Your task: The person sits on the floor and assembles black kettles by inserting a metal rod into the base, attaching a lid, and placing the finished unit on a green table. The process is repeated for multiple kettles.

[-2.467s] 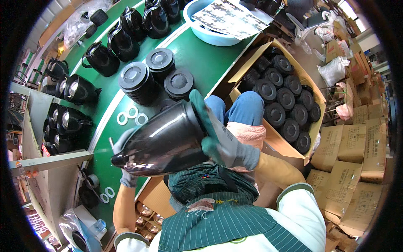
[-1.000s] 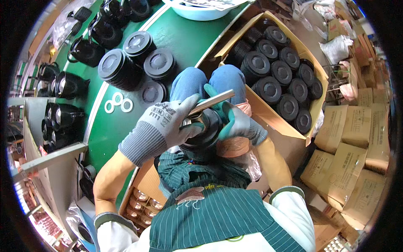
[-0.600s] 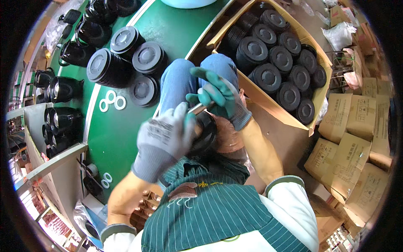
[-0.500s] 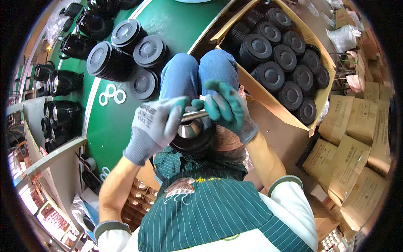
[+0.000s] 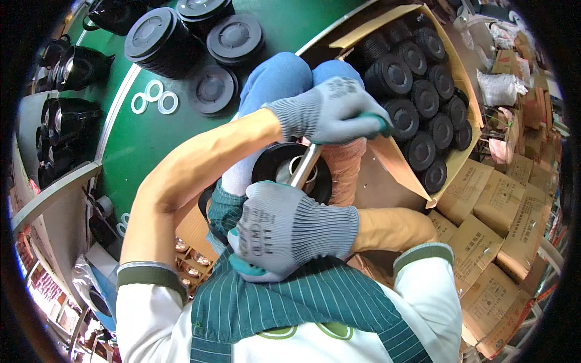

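A shiny metal bar [image 5: 307, 164] slants across the mouth of a round black vessel [image 5: 327, 184] held between my legs. My left hand [image 5: 342, 112], in a grey glove with green fingertips, is closed round the bar's far end. Closed round its near end is my right hand [image 5: 290, 233], gloved alike. Both ends of the bar are hidden by the gloves. Inside the vessel's dark rim a bright metal ring [image 5: 296, 162] shows partly beneath the bar. My forearms come in from opposite sides.
Stacks of black round lids [image 5: 151, 36] and several white rings [image 5: 167, 103] lie on the green table [image 5: 154, 142]. A carton [image 5: 396, 172] at the right holds more lids. Black pots [image 5: 69, 118] line the left; closed cardboard boxes [image 5: 472, 224] are piled at the right.
The bar has turned from nearly level to steeply slanted. My left hand has swung away and to the right, and my right hand towards me and left, so they have swapped sides.
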The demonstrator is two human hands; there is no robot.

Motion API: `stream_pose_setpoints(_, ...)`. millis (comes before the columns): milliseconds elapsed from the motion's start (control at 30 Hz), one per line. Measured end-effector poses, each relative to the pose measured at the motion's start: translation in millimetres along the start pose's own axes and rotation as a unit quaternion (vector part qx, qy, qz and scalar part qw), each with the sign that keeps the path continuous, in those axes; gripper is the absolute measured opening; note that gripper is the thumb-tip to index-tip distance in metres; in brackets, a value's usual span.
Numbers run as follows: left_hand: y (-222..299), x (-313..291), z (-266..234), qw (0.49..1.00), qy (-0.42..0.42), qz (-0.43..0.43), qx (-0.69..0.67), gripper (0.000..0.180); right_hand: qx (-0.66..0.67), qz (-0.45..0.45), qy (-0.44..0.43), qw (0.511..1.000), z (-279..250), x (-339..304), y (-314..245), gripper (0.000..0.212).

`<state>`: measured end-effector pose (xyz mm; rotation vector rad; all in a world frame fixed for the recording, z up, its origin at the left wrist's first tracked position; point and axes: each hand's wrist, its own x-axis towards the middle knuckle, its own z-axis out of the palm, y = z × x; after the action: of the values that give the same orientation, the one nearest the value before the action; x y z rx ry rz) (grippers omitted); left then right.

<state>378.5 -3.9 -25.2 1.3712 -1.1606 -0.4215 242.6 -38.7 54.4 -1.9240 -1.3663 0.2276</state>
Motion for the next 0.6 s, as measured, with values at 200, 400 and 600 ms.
stream_pose_setpoints(200, -17, -50, -43, 0.93, 0.063, 0.142, 0.334, 0.048, 0.013, -0.004, 0.151, 0.989, 4, -27, -5, 0.049)
stream_pose_setpoints(400, 47, -193, -98, 0.855, 0.437, -0.252, -0.12, 0.071, 0.086, 0.362, 0.291, 0.881, 25, -86, -12, 0.111)
stream_pose_setpoints(600, 65, -354, -45, 0.716, 0.547, -0.383, 0.204, 0.048, 0.031, 0.381, 0.246, 0.891, 33, -79, -9, 0.088)
